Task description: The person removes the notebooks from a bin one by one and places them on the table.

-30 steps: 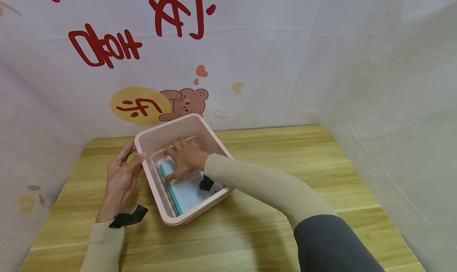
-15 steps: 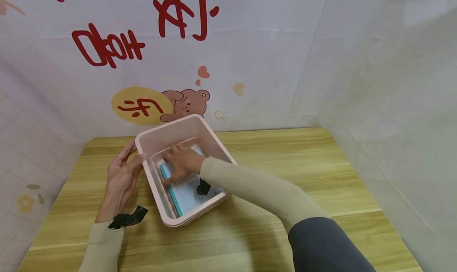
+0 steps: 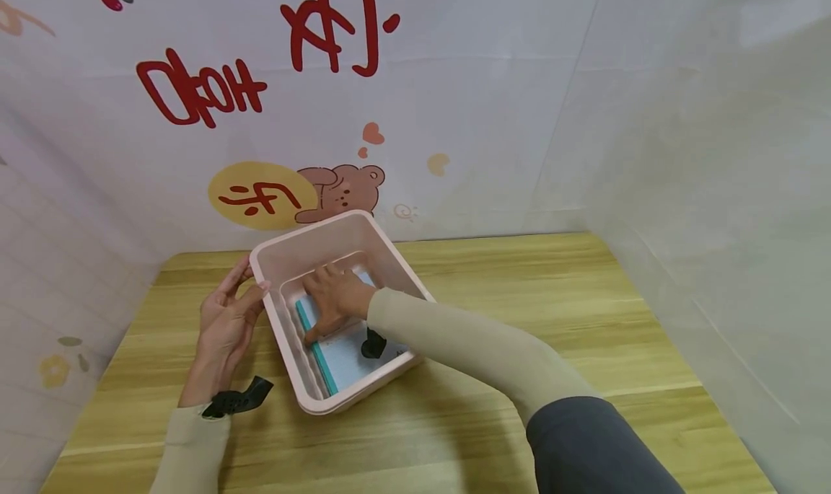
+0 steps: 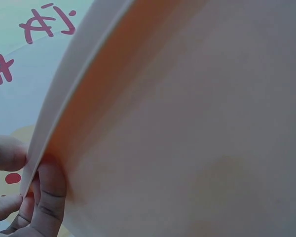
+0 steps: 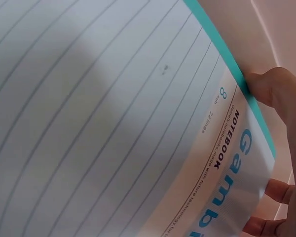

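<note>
A pale pink plastic bin (image 3: 282, 342) stands on the table, angled to the left. My left hand (image 3: 223, 327) grips its left rim, thumb on top and fingers beneath; in the left wrist view, fingers (image 4: 50, 192) lie against the bin's outer wall. Inside the bin lies a light blue notebook (image 3: 350, 353) with a teal spine. Reaching in from the right, my right hand (image 3: 339, 296) holds the notebook across its width. The right wrist view shows the lined cover marked NOTEBOOK (image 5: 113, 123), thumb at the teal spine and fingertips at another edge.
The wood-grain table (image 3: 519, 321) extends right and in front of the bin. A white printed backdrop (image 3: 480, 119) rises behind the bin's far edge, with white sheeting (image 3: 727, 263) on the right. Black straps (image 3: 239, 399) circle the wrists.
My right hand has shifted slightly within the bin and its spread fingers have closed in on the notebook. The left hand keeps its hold on the rim.
</note>
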`<action>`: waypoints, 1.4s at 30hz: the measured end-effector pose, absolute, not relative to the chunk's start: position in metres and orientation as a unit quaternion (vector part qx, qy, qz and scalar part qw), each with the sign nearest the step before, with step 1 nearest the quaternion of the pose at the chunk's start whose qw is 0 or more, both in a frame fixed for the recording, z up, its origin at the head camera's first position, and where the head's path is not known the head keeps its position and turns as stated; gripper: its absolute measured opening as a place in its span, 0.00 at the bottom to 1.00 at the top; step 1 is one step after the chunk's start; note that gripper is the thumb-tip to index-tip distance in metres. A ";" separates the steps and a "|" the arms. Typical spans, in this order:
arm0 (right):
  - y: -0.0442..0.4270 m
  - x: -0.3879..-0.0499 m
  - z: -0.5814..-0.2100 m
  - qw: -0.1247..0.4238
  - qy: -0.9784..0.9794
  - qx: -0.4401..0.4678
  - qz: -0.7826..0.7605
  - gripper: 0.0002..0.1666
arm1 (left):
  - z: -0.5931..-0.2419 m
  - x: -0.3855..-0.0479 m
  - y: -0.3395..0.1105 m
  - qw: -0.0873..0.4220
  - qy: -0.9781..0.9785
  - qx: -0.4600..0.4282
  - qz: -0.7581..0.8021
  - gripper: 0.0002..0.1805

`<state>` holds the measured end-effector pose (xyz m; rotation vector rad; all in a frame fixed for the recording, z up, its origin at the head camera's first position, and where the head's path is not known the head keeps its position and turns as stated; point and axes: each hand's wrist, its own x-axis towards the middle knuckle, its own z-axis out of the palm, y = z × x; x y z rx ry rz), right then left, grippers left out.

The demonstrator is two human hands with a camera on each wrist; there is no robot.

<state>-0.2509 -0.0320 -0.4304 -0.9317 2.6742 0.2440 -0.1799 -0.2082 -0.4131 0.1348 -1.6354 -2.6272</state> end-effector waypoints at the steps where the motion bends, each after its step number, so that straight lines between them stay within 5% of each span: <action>1: -0.032 -0.251 -0.430 0.149 0.930 -0.324 0.087 0.61 | -0.413 -0.180 -0.208 0.022 -0.527 0.045 -0.848 0.42; 24: -0.029 -0.256 -0.432 0.128 0.936 -0.317 0.084 0.71 | -0.413 -0.178 -0.206 0.032 -0.530 0.050 -0.846 0.41; 33: -0.030 -0.257 -0.430 0.106 0.936 -0.324 0.089 0.59 | -0.414 -0.178 -0.207 0.030 -0.519 0.044 -0.853 0.41; 42: -0.030 -0.262 -0.425 0.066 0.935 -0.338 0.086 0.61 | -0.414 -0.179 -0.207 0.028 -0.516 0.047 -0.855 0.43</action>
